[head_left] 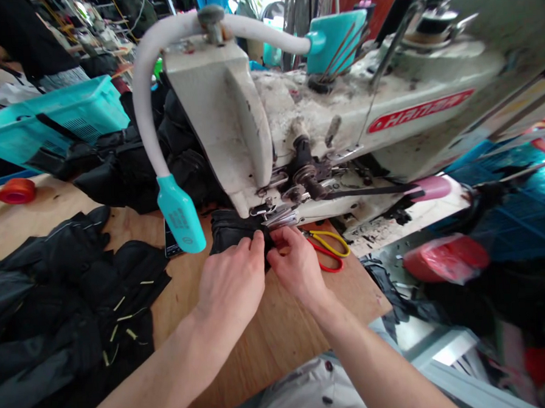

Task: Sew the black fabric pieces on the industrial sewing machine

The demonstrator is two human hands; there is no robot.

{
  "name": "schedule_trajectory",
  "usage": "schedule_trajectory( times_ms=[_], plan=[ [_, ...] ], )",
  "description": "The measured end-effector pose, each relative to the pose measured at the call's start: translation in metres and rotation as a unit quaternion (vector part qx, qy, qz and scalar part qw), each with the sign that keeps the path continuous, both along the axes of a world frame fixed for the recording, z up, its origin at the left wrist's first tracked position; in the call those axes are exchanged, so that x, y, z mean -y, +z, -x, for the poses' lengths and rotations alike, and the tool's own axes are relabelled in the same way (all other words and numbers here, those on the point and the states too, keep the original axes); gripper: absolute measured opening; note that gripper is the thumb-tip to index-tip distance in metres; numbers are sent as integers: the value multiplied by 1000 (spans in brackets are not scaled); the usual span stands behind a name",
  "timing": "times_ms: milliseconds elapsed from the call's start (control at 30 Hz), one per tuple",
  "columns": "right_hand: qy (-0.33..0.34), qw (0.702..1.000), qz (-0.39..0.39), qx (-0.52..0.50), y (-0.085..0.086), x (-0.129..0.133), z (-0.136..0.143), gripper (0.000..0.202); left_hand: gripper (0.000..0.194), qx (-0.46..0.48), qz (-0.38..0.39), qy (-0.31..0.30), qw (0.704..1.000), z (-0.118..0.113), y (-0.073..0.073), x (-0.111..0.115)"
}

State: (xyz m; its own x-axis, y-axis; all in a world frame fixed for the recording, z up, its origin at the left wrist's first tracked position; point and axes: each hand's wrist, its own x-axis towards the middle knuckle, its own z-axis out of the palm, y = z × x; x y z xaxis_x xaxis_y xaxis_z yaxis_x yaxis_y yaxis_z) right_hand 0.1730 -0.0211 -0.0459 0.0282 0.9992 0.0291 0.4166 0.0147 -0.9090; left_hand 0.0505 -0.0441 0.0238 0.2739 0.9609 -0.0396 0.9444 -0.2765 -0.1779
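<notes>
Bare forearms: both are slanting in across the brown plywood tabletop, converging above a pale grey garment on the lap.
Black fabric piece: it's lying beneath the needle end of the off-white, stained metal sewing machine; whether the foot is pressing it, I can't tell.
Left hand: back up, wrist low, it's bearing down on the cloth, probably steadying it; whether its hidden fingers are gripping, I can't tell.
Right hand: just beside its partner, it's curling inward, thumb and forefinger pinching the cloth's right edge, presumably for finer control.
Turquoise-headed lamp on a white gooseneck: it's hanging left of the needle area, likely bent there for lighting.
Yellow-and-red-handled scissors: they're resting near the right hand, probably for easy reach.
</notes>
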Motion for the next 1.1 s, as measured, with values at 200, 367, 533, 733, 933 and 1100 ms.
schedule_trajectory(
  times_ms=[200, 367, 533, 733, 933, 1100],
  plan=[
    [32, 994, 71, -81, 0, -2, -11, 15, 49, 43, 57, 44, 996, -11, -7, 2],
    [70, 956, 142, -248, -3, -7, -13, 14, 49, 148, 74, 95, 982, -19, -16, -1],
    [68, 939, 164, -296, 3, -12, -13, 14, 48, 205, 56, 134, 968, -24, -22, -3],
    [67, 930, 163, -321, 6, -20, -10, 16, 42, 263, -21, 150, 953, -22, -31, -5],
    [51, 943, 134, -302, 1, -20, -3, 18, 42, 227, -177, 83, 954, -19, -42, 24],
    [14, 970, 81, -228, -8, -9, 8, 20, 36, 252, -228, -9, 940, -10, -51, 28]
  ],
)
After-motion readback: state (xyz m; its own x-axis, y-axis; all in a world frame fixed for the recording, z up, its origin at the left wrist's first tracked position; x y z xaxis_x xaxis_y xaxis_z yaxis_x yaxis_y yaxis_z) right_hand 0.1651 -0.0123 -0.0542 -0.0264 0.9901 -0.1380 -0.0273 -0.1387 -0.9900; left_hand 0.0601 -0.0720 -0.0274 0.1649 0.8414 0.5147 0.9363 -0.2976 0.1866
